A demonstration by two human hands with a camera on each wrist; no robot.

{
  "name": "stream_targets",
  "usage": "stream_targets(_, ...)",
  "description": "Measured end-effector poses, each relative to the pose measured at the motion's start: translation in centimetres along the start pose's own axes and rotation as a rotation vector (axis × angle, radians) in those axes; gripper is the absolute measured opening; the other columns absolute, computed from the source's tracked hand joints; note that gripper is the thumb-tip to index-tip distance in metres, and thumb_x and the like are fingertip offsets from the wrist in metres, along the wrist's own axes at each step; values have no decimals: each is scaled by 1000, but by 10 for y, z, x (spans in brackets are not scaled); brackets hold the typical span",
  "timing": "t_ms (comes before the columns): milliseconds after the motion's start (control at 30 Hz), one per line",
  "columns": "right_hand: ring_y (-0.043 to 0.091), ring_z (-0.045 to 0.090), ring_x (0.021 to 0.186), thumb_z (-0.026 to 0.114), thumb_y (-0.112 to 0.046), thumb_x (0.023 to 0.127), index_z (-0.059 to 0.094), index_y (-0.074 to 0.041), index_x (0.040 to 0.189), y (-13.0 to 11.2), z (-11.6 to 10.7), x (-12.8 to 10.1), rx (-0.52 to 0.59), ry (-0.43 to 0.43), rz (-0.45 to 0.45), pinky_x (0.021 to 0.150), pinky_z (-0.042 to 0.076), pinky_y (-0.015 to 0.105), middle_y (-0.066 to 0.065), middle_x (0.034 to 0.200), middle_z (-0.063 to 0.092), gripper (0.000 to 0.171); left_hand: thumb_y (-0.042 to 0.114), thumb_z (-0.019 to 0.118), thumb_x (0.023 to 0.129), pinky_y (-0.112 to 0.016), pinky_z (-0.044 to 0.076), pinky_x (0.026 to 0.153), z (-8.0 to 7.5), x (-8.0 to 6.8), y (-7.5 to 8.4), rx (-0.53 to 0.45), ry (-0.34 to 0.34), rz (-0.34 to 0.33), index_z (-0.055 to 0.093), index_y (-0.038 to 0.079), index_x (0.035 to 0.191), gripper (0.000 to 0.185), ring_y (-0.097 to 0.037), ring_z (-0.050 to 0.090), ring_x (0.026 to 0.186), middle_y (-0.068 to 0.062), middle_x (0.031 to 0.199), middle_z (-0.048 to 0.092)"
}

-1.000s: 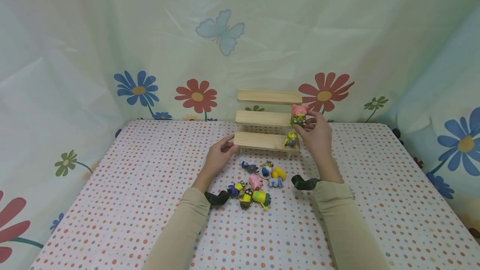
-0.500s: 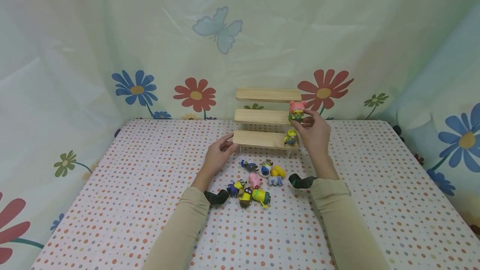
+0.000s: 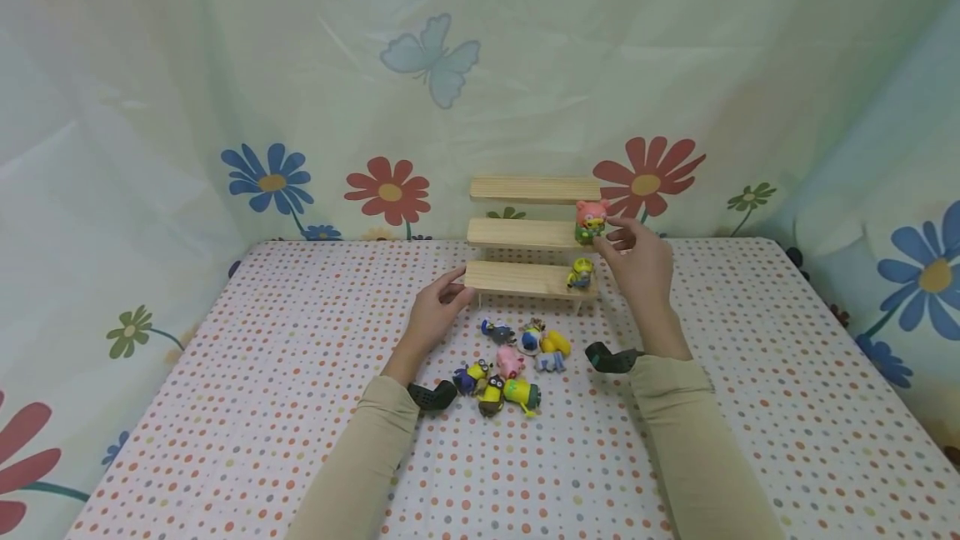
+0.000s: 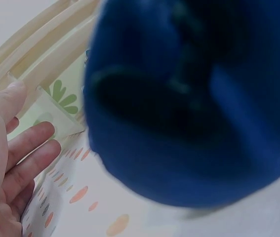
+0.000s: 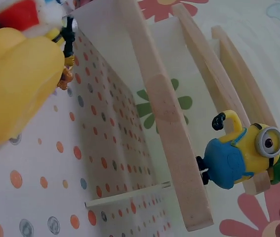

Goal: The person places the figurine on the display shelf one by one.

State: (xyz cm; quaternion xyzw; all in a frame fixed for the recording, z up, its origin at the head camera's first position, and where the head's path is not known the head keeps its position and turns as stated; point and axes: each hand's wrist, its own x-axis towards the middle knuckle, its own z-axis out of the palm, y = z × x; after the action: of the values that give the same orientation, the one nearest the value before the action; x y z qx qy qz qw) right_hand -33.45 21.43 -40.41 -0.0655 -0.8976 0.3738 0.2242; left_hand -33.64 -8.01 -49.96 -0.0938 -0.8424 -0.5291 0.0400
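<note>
Status as I read it from the remote feed: two figures are shelved, the rest are not. My right hand sits at the right end of the three-tier wooden stand, fingers loosely spread and apart — the fingertips are at or just beside the pink figure, which stands upright on the middle tier; I cannot tell whether they touch it, but they do not appear to close round it. A yellow minion figure stands on the bottom tier directly below, also visible in the right wrist view. The top tier carries nothing. My left hand rests against the left end of the bottom tier, fingers relaxed and holding nothing — it appears to steady the stand. The cluster of small figures lies on the dotted tablecloth in front of the stand, mostly tipped over. I judge the work early: most of the figures are left to place.
</note>
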Motion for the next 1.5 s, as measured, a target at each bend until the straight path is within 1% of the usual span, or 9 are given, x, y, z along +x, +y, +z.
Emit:
stream_targets(67,31,62,98,68,-28,88,58,-10,128,0,1,0,-4,18,-33,81,51,45,15,109,66,46,52,59,88,-35,53,82,0,0,0,-3,1,-2,50,28,137,55,-17,65,100,-4,112,69)
stream_targets(133,34,59,106,68,-22,89,54,-8,132,-2,1,0,2,17,-66,89,49,46,18,118,62,48,53,59,88,-35,53,83,0,0,0,-2,-1,-3,50,28,137,56,-17,65,100,-4,112,69)
stream_targets(233,34,58,112,67,-20,89,52,-9,134,-1,3,0,10,24,-97,94,47,45,17,124,60,49,54,59,88,-35,53,83,0,1,0,1,0,-6,50,28,137,56,-17,65,100,-4,111,69)
stream_targets(400,33,63,105,67,-22,89,57,-9,130,0,6,0,33,63,-96,91,49,44,17,113,67,44,55,59,87,-35,52,83,0,1,0,6,8,-8,50,28,137,57,-16,66,99,-4,111,69)
stream_targets(567,32,63,102,66,-26,90,58,-9,128,2,10,1,11,78,-76,90,49,44,18,106,69,43,54,59,88,-34,52,83,0,2,-1,5,6,-7,50,27,138,57,-16,66,99,-3,111,69)
stream_targets(800,31,61,105,65,-31,91,58,-8,126,4,13,1,-18,53,-25,91,48,44,15,110,68,43,55,58,87,-34,52,82,1,2,-2,8,5,-9,50,27,138,58,-16,66,98,-3,110,70)
stream_targets(1133,31,61,107,66,-28,90,57,-7,127,8,16,4,23,52,-51,92,49,43,16,114,67,43,55,59,87,-35,52,83,0,2,0,7,5,-20,50,29,137,57,-16,65,99,-2,109,70)
stream_targets(1333,32,60,111,67,-27,90,57,-5,125,13,15,5,53,27,-71,95,46,43,15,122,64,43,55,59,87,-34,52,83,1,2,0,5,5,-20,50,29,137,57,-15,65,98,-2,109,70)
stream_targets(1500,31,57,114,66,-26,90,54,-7,126,14,16,6,43,-7,-66,98,44,44,14,125,62,43,55,59,88,-33,52,81,1,2,0,12,5,-21,50,29,137,57,-15,65,96,-2,108,70)
